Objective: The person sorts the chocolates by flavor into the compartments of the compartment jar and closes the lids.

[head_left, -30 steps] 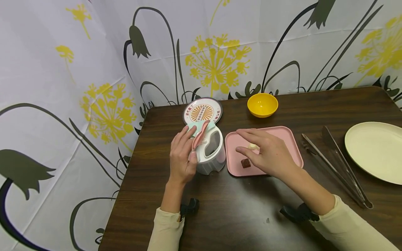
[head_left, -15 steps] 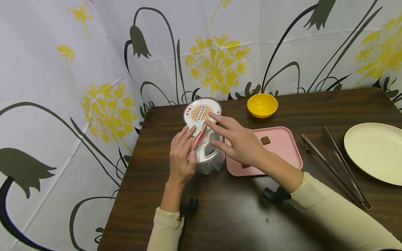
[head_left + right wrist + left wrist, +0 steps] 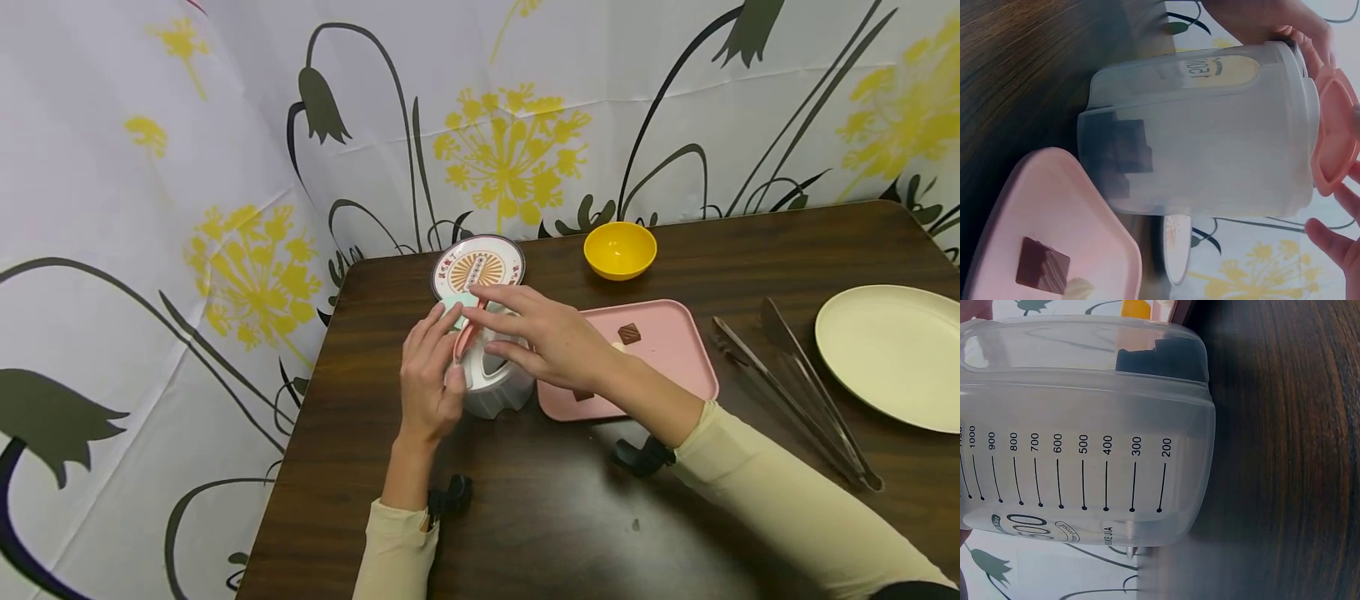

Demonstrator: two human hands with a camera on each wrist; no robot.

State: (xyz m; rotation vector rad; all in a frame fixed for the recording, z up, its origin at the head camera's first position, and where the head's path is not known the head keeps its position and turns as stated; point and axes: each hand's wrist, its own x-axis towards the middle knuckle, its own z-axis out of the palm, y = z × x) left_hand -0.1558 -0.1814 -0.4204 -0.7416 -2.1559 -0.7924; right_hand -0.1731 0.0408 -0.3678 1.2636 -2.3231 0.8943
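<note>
A translucent storage container (image 3: 497, 397) with printed measuring marks stands upright on the table, its white lid (image 3: 1299, 125) on top. A pink flap (image 3: 1332, 134) stands raised from the lid, and a mint flap (image 3: 457, 307) shows behind it. My left hand (image 3: 430, 379) holds the container at its upper left, thumb near the rim. My right hand (image 3: 558, 342) reaches over the lid with fingers extended, its fingertips at the pink flap; its thumb is apart from the others. Dark blocky pieces (image 3: 1132, 147) lie inside at the container's bottom, blurred by the plastic.
Right of the container is a pink tray (image 3: 675, 350) with brown chocolate pieces (image 3: 1042, 265) and a pale piece (image 3: 1079, 289). Metal tongs (image 3: 813, 408) and a cream plate (image 3: 892, 358) lie farther right. Behind are a yellow bowl (image 3: 620, 250) and a printed plate (image 3: 487, 257).
My right hand has moved left from above the pink tray to the raised pink flap. My left hand has stayed at the container.
</note>
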